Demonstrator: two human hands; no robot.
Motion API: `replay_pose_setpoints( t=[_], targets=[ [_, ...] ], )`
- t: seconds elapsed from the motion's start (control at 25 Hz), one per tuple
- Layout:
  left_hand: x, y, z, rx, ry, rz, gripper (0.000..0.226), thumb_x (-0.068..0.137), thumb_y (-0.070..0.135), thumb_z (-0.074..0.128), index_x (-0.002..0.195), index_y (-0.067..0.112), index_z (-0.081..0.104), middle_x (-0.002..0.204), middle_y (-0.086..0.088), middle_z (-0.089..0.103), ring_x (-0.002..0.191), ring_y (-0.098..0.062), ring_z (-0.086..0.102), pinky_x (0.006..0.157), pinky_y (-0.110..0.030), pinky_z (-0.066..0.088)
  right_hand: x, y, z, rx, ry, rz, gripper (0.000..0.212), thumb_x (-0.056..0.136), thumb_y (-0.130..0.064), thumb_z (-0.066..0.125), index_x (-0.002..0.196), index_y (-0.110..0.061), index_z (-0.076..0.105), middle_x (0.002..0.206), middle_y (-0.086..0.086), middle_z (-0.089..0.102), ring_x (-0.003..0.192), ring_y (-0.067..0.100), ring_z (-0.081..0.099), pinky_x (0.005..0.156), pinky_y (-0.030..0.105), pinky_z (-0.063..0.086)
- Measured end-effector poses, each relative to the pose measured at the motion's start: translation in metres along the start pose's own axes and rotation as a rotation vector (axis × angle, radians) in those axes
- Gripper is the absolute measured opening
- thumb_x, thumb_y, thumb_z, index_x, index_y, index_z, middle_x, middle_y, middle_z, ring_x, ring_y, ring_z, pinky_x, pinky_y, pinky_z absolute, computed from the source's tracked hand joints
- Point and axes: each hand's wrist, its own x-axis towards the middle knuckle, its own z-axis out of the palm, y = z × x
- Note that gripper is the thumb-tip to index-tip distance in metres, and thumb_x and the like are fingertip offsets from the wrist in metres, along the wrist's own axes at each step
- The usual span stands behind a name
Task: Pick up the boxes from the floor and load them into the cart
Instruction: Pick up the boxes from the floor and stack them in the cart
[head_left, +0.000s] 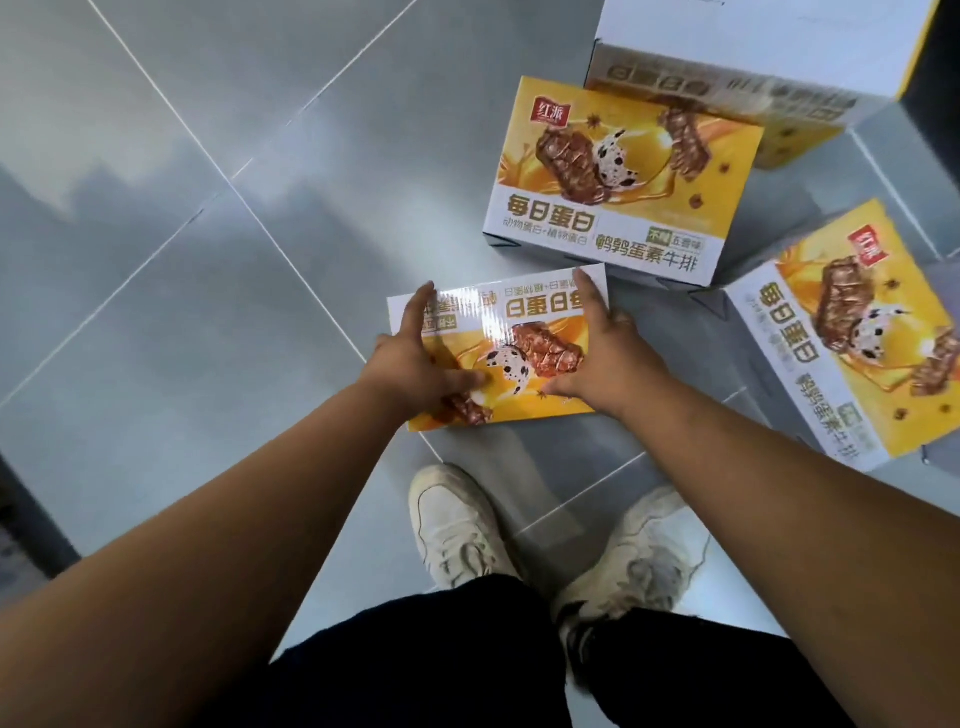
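Okay, early going, I'd judge: I've got the left hand (415, 364) and right hand (605, 358) clamped on opposite sides of the nearest box (540, 312), which lies on the floor (208, 260), three other boxes (618, 171) untouched beyond it, no cart in view.

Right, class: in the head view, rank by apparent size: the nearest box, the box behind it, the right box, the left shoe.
Largest, unranked: box behind and right box, alike, the latter cropped.
Then nearest box.
Then left shoe.
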Motion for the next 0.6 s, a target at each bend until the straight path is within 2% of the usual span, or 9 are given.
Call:
replay_pose_setpoints(
  t=[0.16, 0.28, 0.44, 0.6],
  targets=[
    [-0.011, 0.006, 0.000, 0.113, 0.079, 0.011, 0.114, 0.062, 0.049, 0.086, 0.142, 0.059, 0.005, 0.128, -0.015, 0.035, 0.108, -0.040, 0.056, 0.098, -0.045, 0.047, -0.014, -0.006, 0.005, -0.015, 0.046, -0.002, 0.131, 0.066, -0.039, 0.086, 0.149, -0.041, -0.014, 0.147, 0.022, 0.026, 0.123, 0.034, 0.049, 0.095, 0.035, 0.043],
    [-0.043, 0.014, -0.018, 0.165, 0.145, 0.042, 0.113, 0.063, 0.049, 0.085, 0.141, 0.060, 0.003, 0.127, -0.014, 0.035, 0.107, -0.040, 0.057, 0.094, -0.045, 0.049, -0.046, -0.021, -0.013, -0.026, 0.087, -0.018, 0.130, 0.066, -0.043, 0.085, 0.149, -0.041, -0.015, 0.144, 0.023, 0.030, 0.116, 0.034, 0.053, 0.089, 0.036, 0.046],
    [-0.118, 0.044, -0.060, 0.192, 0.204, 0.125, 0.116, 0.058, 0.059, 0.084, 0.141, 0.060, 0.002, 0.126, -0.013, 0.036, 0.109, -0.039, 0.054, 0.094, -0.047, 0.049, -0.115, -0.048, -0.069, -0.052, 0.172, -0.033, 0.131, 0.065, -0.046, 0.085, 0.149, -0.041, -0.015, 0.142, 0.023, 0.035, 0.117, 0.038, 0.051, 0.086, 0.041, 0.047],
    [-0.219, 0.092, -0.120, 0.160, 0.251, 0.228, 0.118, 0.059, 0.054, 0.085, 0.144, 0.057, 0.004, 0.127, -0.013, 0.034, 0.117, -0.039, 0.045, 0.099, -0.048, 0.042, -0.211, -0.092, -0.146, 0.017, 0.252, -0.051, 0.127, 0.067, -0.044, 0.084, 0.150, -0.039, -0.012, 0.144, 0.018, 0.035, 0.121, 0.036, 0.049, 0.087, 0.041, 0.046]
  ],
)
